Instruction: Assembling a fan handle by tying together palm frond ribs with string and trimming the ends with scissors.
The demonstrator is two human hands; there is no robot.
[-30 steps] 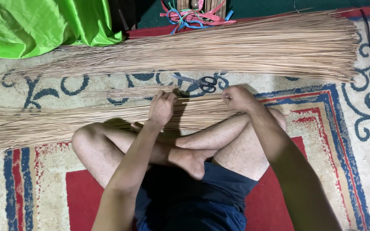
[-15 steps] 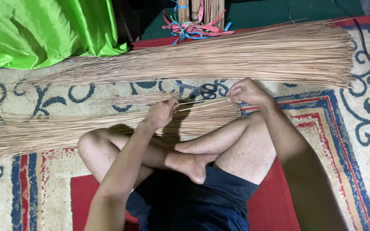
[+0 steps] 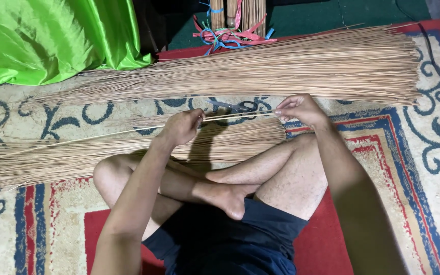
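Observation:
I sit cross-legged on a patterned carpet (image 3: 423,168). A thin pale stick (image 3: 235,116) is stretched between both hands, lifted a little above the floor. My left hand (image 3: 182,127) pinches it near its middle, and its long thin end trails off to the left. My right hand (image 3: 299,109) grips its thick end. Just below the hands lies a smaller pile of the same sticks (image 3: 128,150) in front of my knees. A much bigger pile of sticks (image 3: 291,69) lies farther away across the carpet. Dark-handled scissors (image 3: 240,106) rest on the carpet between the two piles.
Bright green shiny cloth (image 3: 52,40) is heaped at the upper left. Bundled upright sticks tied with pink and blue ribbon (image 3: 232,33) stand at the top centre on a dark green floor. A black cable (image 3: 436,61) runs along the right side.
Both hands have risen off the near pile and now hold one stick pulled out from it. The view has shifted slightly, showing more of the green cloth and ribbons.

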